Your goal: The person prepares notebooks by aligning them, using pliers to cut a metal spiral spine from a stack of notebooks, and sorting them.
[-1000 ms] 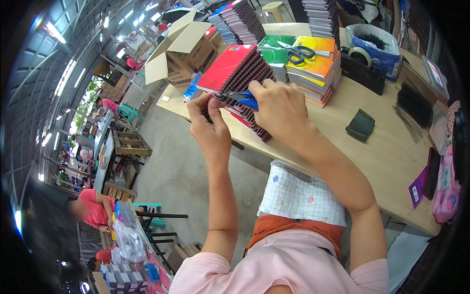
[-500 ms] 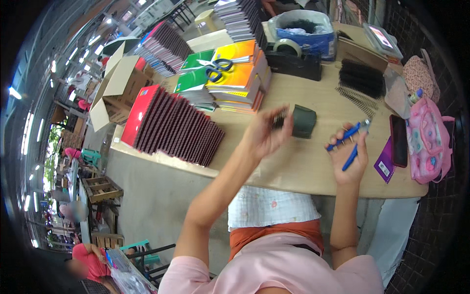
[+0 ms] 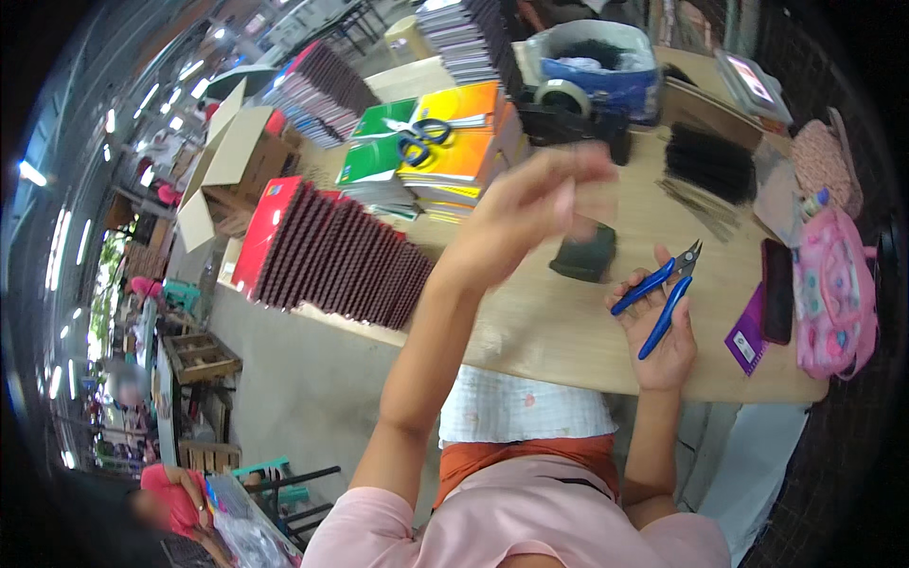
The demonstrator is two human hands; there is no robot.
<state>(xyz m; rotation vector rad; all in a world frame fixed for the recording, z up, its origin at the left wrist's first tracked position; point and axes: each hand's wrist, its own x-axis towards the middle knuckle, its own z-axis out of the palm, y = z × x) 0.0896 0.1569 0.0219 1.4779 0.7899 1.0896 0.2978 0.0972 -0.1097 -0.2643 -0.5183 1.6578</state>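
My right hand point(image 3: 660, 336) is turned palm up, with blue-handled side cutters point(image 3: 666, 301) resting across the palm between curled fingers. The cutter jaws point away from me and stand apart. My left hand point(image 3: 540, 210) is raised over the table, smeared by motion, so I cannot make out its fingers or anything in them. Below and right of it sits a dark green block-like object point(image 3: 583, 257). Farther back lies a bundle of black binding coils point(image 3: 710, 163), and a few loose coils point(image 3: 699, 210) lie on its near side.
Red spiral notebooks point(image 3: 327, 256) are stacked at the left. Behind them are green and orange notebooks point(image 3: 464, 99) with scissors point(image 3: 423, 142) on top. A tape dispenser point(image 3: 568, 121) and blue tub point(image 3: 620, 85) stand at the back; a phone point(image 3: 776, 289) and pink pouch point(image 3: 835, 284) lie right.
My left hand has moved up and away, toward the tape dispenser. My right hand has come slightly nearer me and left, still with the side cutters.
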